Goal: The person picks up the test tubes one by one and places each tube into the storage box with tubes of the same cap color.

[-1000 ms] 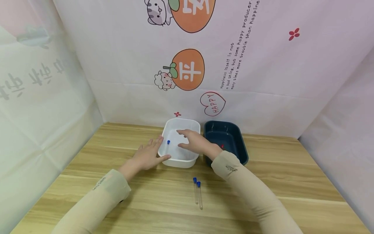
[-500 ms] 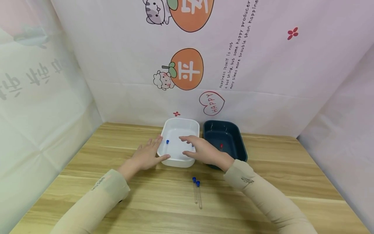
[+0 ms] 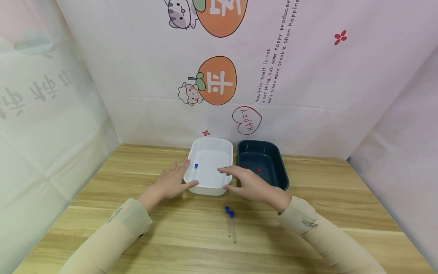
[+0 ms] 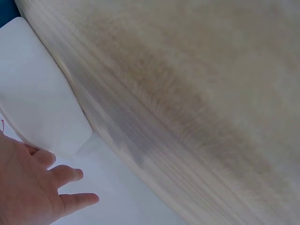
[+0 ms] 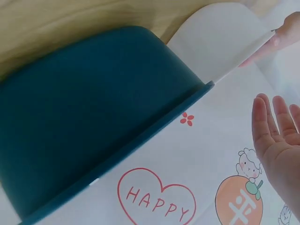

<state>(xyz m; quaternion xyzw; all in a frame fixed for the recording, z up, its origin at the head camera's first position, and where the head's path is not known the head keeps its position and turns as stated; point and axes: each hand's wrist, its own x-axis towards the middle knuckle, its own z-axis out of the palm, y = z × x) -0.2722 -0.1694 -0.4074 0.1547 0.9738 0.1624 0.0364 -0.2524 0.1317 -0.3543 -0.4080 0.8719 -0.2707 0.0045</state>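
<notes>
In the head view my left hand [image 3: 171, 182] rests with spread fingers on the left rim of the white tray [image 3: 208, 187]. My right hand [image 3: 251, 184], fingers extended and holding nothing, hovers over that tray's right edge. Inside the white tray a blue cap [image 3: 196, 166] lies at the left, and another blue cap [image 3: 225, 167] shows partly behind the right fingers. The left wrist view shows the left hand [image 4: 35, 187] against the tray's side [image 4: 42, 89]. In the right wrist view the right hand [image 5: 281, 145] is apart from both trays.
Right of the white tray stands a dark blue tray [image 3: 282, 167] with a red-capped tube [image 3: 259, 170] inside. Two blue-capped tubes [image 3: 233, 230] [image 3: 229, 224] lie side by side on the wooden table [image 3: 178, 236] in front. A printed cloth [image 3: 154, 76] hangs behind the trays.
My right hand has moved right and slightly nearer, from over the middle of the white tray to its right edge, uncovering more of the inside. My left hand has stayed at the rim.
</notes>
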